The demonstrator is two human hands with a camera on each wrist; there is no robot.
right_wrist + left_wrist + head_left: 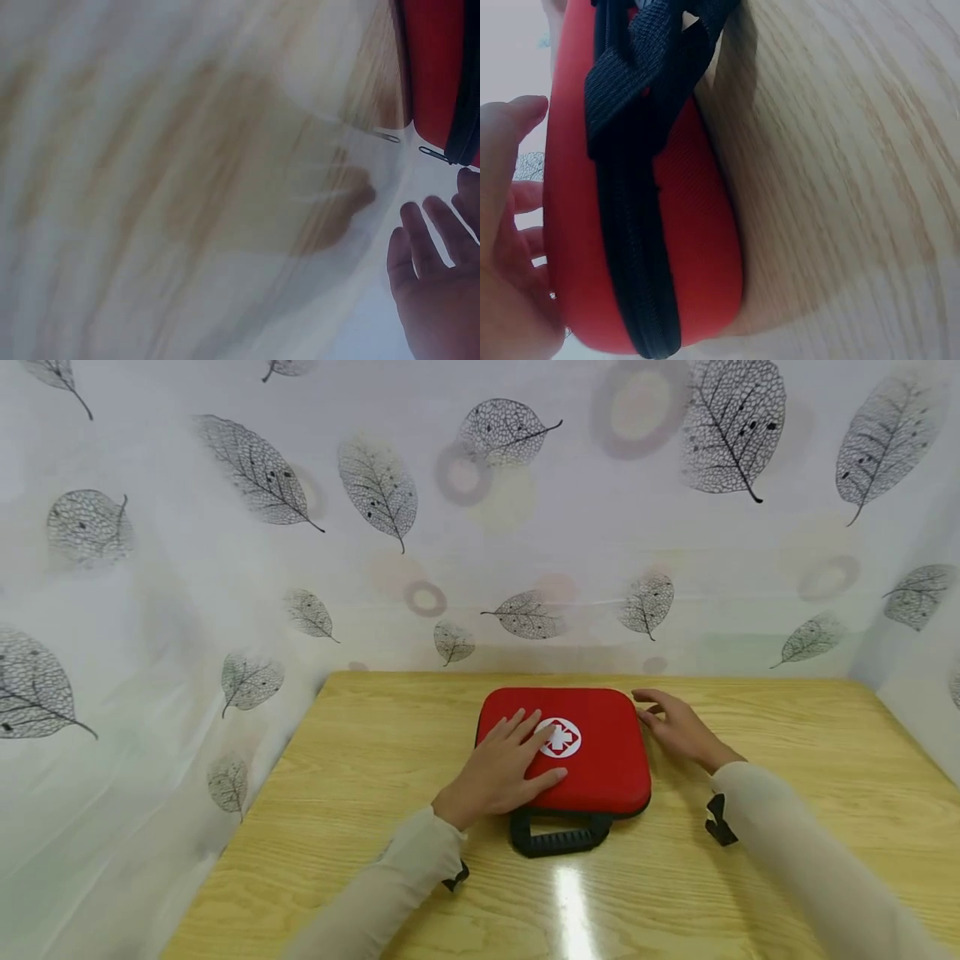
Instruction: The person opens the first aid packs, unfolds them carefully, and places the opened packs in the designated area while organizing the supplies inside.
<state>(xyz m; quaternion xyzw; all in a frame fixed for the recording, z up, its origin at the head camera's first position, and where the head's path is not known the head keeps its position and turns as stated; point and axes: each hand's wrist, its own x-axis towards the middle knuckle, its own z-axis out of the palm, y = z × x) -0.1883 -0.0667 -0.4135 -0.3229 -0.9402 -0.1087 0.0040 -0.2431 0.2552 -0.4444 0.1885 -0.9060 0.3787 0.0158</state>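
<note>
As the head view shows it, the red case [603,768] lies flat on the tabletop [375,752], longer side running left to right, black handle [558,841] towards us; our left hand [495,777] rests palm down on the left part of its top face, fingers straight and spread, tips beside the white emblem [558,737]; our right hand [678,731] is off the case's right side, by the far corner, fingers relaxed and slightly bent; contact there we cannot settle from above; from that hand the case lies directly to the left.

Left wrist view: case seen edge-on, with the zip band [637,255] following its side and round the corner; handle near the top of the frame; left thumb and fingers lie along the top face, clamped on nothing; our judgement is that this hand steadies the case.

Right wrist view: a zip pull [435,155] hangs loose at the case's corner; right fingertips just short of it, fingers apart, nothing between them that we can make out; part of the hand is cut off by the frame edge.

Relation that counts, in our judgement: right hand to zip pull; the right is the nearer of the two, the left lying across the case from it.
</note>
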